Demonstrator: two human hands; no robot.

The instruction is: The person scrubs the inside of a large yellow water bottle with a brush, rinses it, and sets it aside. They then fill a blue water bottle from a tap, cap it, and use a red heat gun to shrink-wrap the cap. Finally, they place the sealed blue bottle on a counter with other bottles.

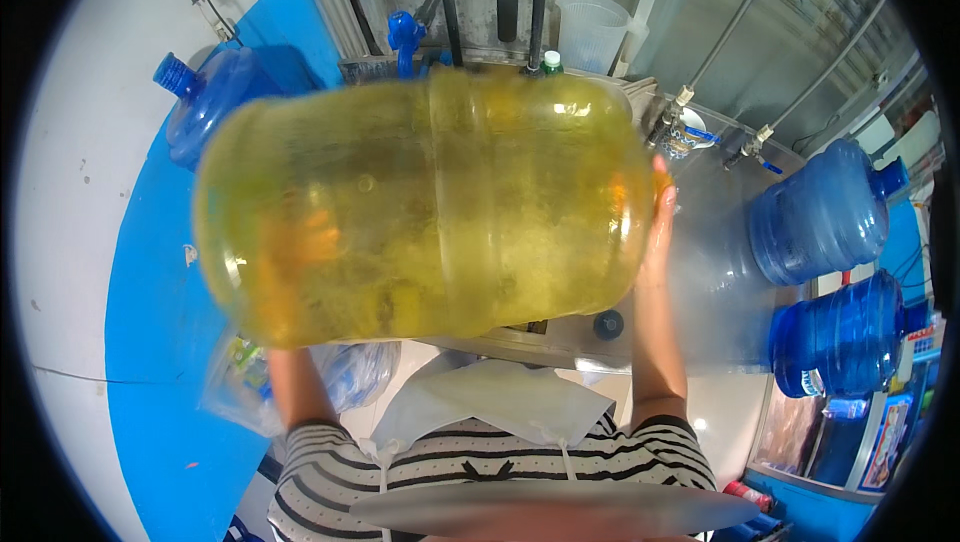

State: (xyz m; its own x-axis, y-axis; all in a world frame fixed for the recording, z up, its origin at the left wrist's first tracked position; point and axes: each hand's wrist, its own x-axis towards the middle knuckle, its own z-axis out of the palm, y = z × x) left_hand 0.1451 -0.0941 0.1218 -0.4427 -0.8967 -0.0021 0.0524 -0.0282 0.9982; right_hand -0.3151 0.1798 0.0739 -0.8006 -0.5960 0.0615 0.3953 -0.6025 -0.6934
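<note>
Lying on its side in the air before me is a large see-through yellow-green water jug [480, 172]. My left hand [300, 242] shows only as an orange blur through the plastic, supporting the jug's left part from behind or below. At the other end my right hand [662, 207] grips the jug, its fingers partly wrapped around the edge. The jug sits above a metal sink counter [710, 252] and hides much of it. Whether it holds liquid I cannot tell.
Blue water jugs stand at the back left [225, 97] and on the right [820, 212]. Behind are a blue tap [405, 37], a clear plastic pitcher [590, 32] and a patterned mug [685, 132]. A blue cap [607, 324] lies on the counter. Plastic bags [350, 372] sit at the near left.
</note>
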